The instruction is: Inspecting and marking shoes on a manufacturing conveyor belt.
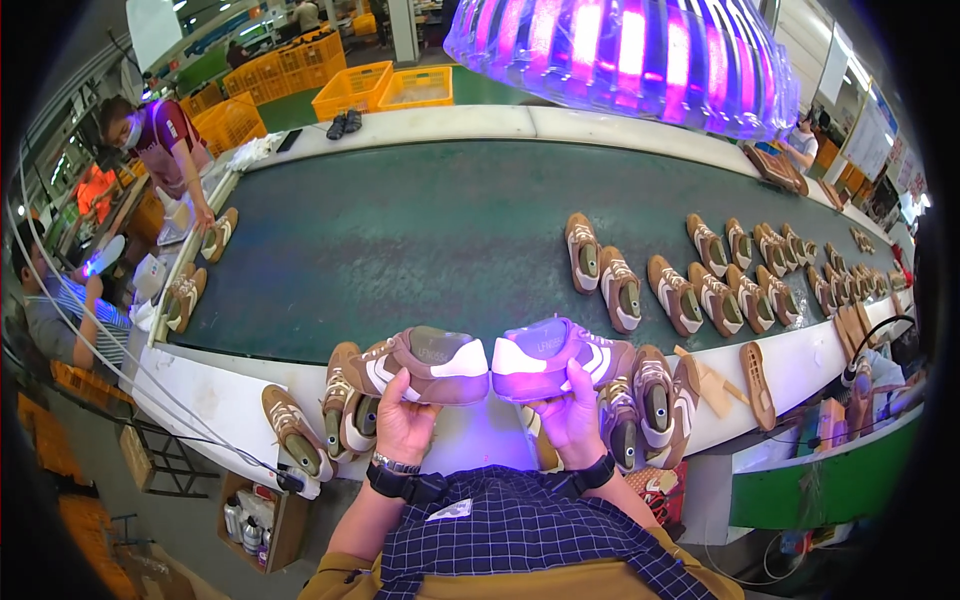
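Head view: left hand (403,420) grips brown shoe (425,362), right hand (572,412) grips second shoe (550,357), heels nearly touching, above white ledge (210,395). Purple lamp (630,55) overhead tints second shoe. More shoes crowd ledge beneath hands; rows (700,285) line dark belt (400,240) right. Two workers at left.

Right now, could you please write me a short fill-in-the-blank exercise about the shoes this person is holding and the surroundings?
1. The left hand holds one brown-and-white sneaker, so together the two hands hold ___ shoes.
2. The sneaker in the right hand is lit ___ by the lamp overhead.
3. The two held sneakers meet ___ to heel.
4. Rows of sneakers lie on the dark green ___ belt.

Missing words: two; purple; heel; conveyor
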The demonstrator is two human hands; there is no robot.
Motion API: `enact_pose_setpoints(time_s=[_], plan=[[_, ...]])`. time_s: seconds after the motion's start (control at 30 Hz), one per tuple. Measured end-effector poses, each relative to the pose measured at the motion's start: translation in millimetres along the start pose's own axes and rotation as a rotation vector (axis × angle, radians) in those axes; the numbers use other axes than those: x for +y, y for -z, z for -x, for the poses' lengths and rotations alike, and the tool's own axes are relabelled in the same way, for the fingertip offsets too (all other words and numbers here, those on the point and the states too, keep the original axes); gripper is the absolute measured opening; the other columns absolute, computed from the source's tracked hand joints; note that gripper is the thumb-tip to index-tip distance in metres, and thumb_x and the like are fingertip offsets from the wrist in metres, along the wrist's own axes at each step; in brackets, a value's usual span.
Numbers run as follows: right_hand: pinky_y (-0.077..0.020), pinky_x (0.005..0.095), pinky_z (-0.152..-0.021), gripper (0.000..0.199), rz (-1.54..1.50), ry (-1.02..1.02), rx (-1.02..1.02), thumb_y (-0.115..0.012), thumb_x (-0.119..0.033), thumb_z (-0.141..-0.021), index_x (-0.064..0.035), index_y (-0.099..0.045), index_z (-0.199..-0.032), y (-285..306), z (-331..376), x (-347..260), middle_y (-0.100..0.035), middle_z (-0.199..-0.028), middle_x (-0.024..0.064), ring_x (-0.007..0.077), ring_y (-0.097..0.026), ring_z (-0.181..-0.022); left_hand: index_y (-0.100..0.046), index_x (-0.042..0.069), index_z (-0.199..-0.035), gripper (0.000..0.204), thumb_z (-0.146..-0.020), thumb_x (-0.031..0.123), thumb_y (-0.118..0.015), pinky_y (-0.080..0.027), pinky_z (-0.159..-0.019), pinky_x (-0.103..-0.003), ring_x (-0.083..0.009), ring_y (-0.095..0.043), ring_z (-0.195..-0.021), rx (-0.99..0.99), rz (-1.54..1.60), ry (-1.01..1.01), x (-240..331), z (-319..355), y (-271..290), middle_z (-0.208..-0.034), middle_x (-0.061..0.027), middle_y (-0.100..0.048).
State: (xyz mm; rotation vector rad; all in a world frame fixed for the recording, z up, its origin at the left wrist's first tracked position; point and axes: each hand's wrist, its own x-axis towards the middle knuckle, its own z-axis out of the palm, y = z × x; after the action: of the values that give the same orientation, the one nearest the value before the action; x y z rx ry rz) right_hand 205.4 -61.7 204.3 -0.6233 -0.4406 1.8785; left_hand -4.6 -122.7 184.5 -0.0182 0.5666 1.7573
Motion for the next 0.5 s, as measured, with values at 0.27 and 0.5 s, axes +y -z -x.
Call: enact_pose_setpoints(time_s=[0.27, 0.5], plan=[[-0.0559, 0.0317, -0.067, 0.042, 0.030, 0.020, -0.015, -0.055, -0.033, -0.089, -0.0052, -0.046, -0.119, -2.2, -5.1, -1.3, -0.059, -0.105, 0.0106, 0.0207, -0.063, -0.087, -0.048, 0.009, -0.123, 0.046, -0.081, 0.016, -0.064, -0.045, -0.094, -0.043, -0.0240, -0.053, -0.110, 0.008, -0.002, -0.028, -2.3, -8.6, 3.0, -0.119, -0.0075, -0.055], [-0.0554, 0.0303, -0.065, 0.041, 0.052, 0.027, -0.005, -0.054, -0.034, -0.089, -0.0054, -0.047, -0.117, -1.5, -5.3, -1.4, -0.060, -0.104, 0.0101, 0.0202, -0.063, -0.086, -0.048, 0.009, -0.123, 0.046, -0.080, 0.014, -0.065, -0.044, -0.095, -0.042, -0.0234, -0.052, -0.110, 0.023, 0.022, -0.029, -4.8, -3.9, 0.8, -0.120, -0.0070, -0.055]])
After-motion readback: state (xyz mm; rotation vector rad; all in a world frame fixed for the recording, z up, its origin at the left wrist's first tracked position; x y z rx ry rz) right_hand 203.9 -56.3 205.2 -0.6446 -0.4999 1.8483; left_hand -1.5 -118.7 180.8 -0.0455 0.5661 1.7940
